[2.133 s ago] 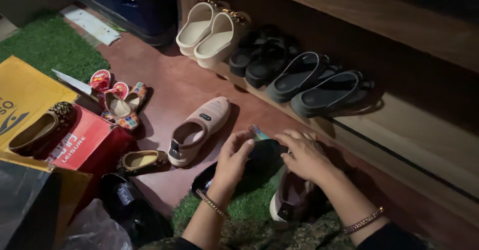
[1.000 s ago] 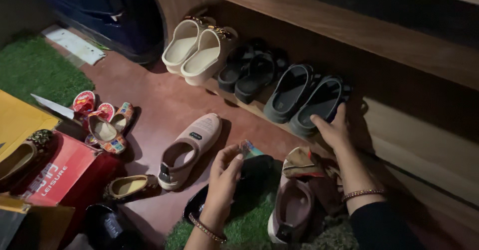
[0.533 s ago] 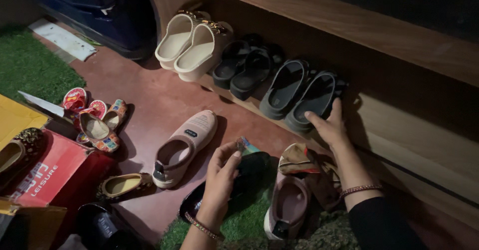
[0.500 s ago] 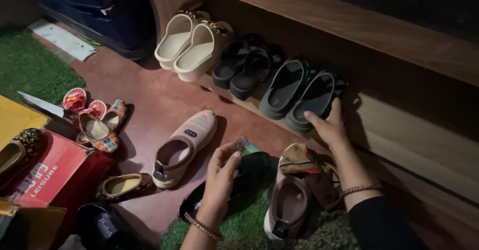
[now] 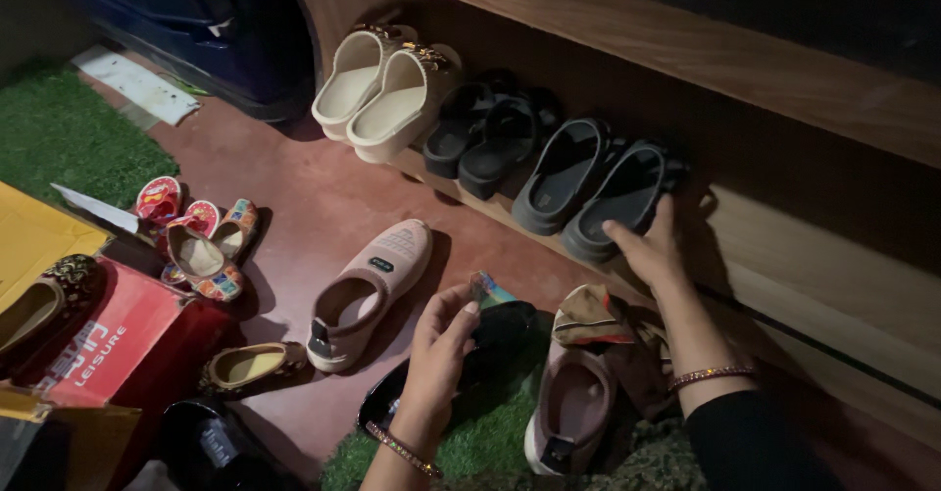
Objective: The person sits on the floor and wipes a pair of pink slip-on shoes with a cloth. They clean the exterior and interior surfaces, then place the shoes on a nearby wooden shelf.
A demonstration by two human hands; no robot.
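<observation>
My right hand (image 5: 652, 246) rests flat against the near side of a dark grey slide sandal (image 5: 619, 197) on the low wooden shelf (image 5: 510, 219), beside its twin (image 5: 564, 172). My left hand (image 5: 438, 349) lies on a glossy black shoe (image 5: 500, 329) on the green mat (image 5: 480, 437), fingers curled over its edge. A folded patterned cloth (image 5: 588, 315) sits on a pinkish slip-on (image 5: 569, 408) between my arms. The matching pink slip-on (image 5: 368, 290) lies on the red floor to the left.
On the shelf stand a cream pair (image 5: 382, 94) and a black pair (image 5: 485, 133). Small embroidered shoes (image 5: 201, 241) and a gold flat (image 5: 245, 364) lie at left, near a red shoebox (image 5: 108, 339). A dark blue case (image 5: 211, 30) stands behind.
My right hand left the shoes on the mat and reached up to the grey sandal on the shelf. The left hand stayed on the black shoe.
</observation>
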